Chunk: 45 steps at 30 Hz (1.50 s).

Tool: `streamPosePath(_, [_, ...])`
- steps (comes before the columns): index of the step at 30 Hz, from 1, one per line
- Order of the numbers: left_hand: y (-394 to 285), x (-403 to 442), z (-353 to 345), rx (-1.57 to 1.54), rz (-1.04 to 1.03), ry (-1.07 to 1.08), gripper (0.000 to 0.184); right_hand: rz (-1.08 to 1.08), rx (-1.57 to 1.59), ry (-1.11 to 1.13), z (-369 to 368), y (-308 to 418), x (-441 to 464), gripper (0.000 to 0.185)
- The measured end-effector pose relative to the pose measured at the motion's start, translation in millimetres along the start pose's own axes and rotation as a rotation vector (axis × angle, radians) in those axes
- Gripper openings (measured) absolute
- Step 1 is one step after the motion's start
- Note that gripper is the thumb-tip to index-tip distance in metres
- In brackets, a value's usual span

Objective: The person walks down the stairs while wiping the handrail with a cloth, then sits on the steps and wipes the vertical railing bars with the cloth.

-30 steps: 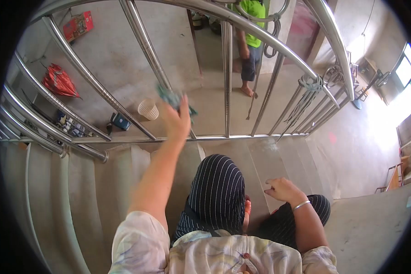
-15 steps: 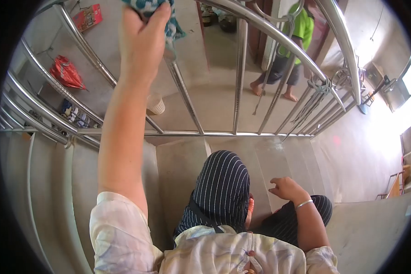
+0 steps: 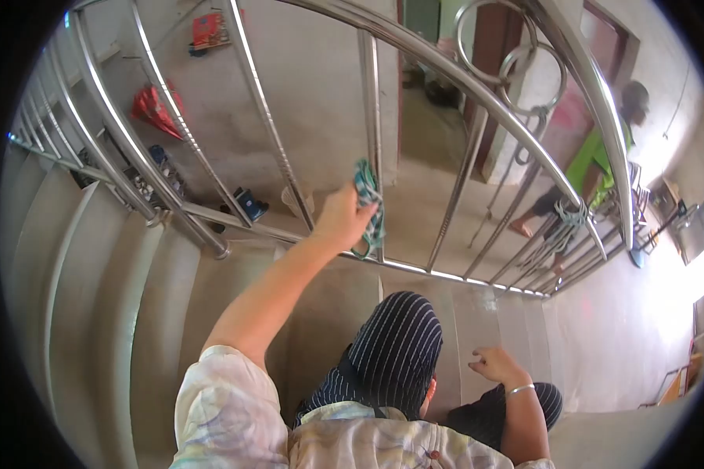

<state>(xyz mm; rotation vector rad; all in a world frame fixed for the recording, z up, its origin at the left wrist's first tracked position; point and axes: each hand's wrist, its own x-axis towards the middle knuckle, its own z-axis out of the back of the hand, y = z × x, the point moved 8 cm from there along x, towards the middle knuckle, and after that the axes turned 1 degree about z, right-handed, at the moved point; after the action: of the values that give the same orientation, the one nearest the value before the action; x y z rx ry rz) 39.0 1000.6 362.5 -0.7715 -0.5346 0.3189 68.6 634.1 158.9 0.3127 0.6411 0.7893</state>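
Observation:
A green and white patterned cloth [image 3: 370, 205] is wrapped against a vertical steel baluster [image 3: 372, 102] of the curved stair railing. My left hand [image 3: 344, 219] grips this cloth low on the bar, a little above the bottom rail. On the other side, my right hand [image 3: 496, 366], with a silver bangle at the wrist, hovers near my bent knee in dark striped trousers [image 3: 395, 344]. Its fingers are loosely curled, partly apart, and nothing shows in them.
Concrete steps [image 3: 105, 289] curve down the left. Beyond the railing, a person in a green shirt [image 3: 590, 160] is on the floor below. Grey cords [image 3: 559, 234] are tied to the rail at right. A red bag [image 3: 158, 109] and a pale basket [image 3: 296, 200] lie past the bars.
My left hand and the cloth have come down from high on one baluster to low on another, further right. The view has turned, and the person in green has walked right.

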Motion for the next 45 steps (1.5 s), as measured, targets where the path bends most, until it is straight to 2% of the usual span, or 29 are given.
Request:
streamPosePath(2, [-32,1,67,-0.013,-0.007,-0.174,0.025,0.002,0.028,-0.016,4,-5,1,0.038])
streamPosePath(4, [-75,-10,153,-0.420,-0.362,-0.555,0.026,-0.091,0.044,-0.035,4,-13,-6,0.038])
streamPosePath(5, [-100,-18,188,-0.331,-0.356,-0.688,0.026,-0.089,0.050,-0.023,1,-14,-6,0.038])
streamPosePath(6, [-106,-15,222,-0.194,-0.479,-0.792,0.027,-0.086,0.032,-0.023,0,-15,-5,0.038])
streamPosePath(8, [-126,3,248,0.012,-0.290,-0.875,0.029,-0.075,0.013,-0.015,-3,-10,-3,0.037])
streamPosePath(11, [-118,45,250,0.181,-0.256,-0.868,0.038,-0.048,-0.016,0.025,0,2,0,0.037])
streamPosePath(14, [-125,52,209,0.017,-0.397,-0.837,0.044,-0.029,-0.019,0.008,3,9,-1,0.036])
streamPosePath(16, [-133,19,171,0.732,-0.649,-1.120,0.042,-0.038,0.027,-0.032,9,12,-1,0.034])
streamPosePath(18, [-96,15,156,0.576,-0.642,-0.873,0.056,-0.025,0.004,-0.027,9,14,0,0.034])
streamPosePath(22, [-35,-19,109,0.315,-0.491,-0.509,0.050,0.002,-0.021,0.006,-1,8,3,0.034])
streamPosePath(25, [-6,-32,82,0.352,-0.398,-0.396,0.051,0.046,-0.041,-0.014,-5,5,5,0.035])
streamPosePath(28, [2,-14,92,0.296,-0.297,-0.378,0.050,0.025,0.008,-0.027,-4,4,2,0.036])
streamPosePath(30, [-38,-1,123,0.466,-0.449,-0.574,0.046,-0.007,0.004,-0.036,-4,0,0,0.036])
streamPosePath(31, [-51,12,145,0.469,-0.453,-0.656,0.041,-0.026,-0.007,-0.038,-4,-2,-1,0.036])
streamPosePath(32, [-67,27,168,0.235,-0.495,-0.653,0.039,-0.038,-0.005,-0.021,-6,-3,-2,0.036])
streamPosePath(33, [-96,32,186,0.417,-0.519,-0.733,0.041,-0.022,0.015,-0.034,-4,-1,-3,0.036])
streamPosePath(35, [-113,46,211,0.052,-0.255,-0.774,0.038,-0.016,0.034,-0.031,0,1,-4,0.035])
streamPosePath(36, [-105,55,211,0.056,-0.243,-0.767,0.038,-0.034,0.030,-0.029,3,3,-4,0.035])
streamPosePath(38, [-104,57,211,0.079,-0.506,-0.827,0.034,-0.044,0.031,-0.026,3,6,-1,0.035])
streamPosePath(40, [-94,27,178,0.542,-0.630,-0.983,0.029,-0.006,0.020,-0.053,5,9,0,0.035])
streamPosePath(42, [-55,6,138,0.466,-0.533,-0.822,0.028,-0.004,0.029,-0.043,5,10,1,0.035])
streamPosePath(43, [-23,-3,113,0.494,-0.476,-0.690,0.033,0.003,0.029,-0.033,5,11,2,0.034])
streamPosePath(45, [38,-33,63,0.358,-0.277,-0.533,0.040,0.014,0.035,-0.036,6,14,2,0.032])
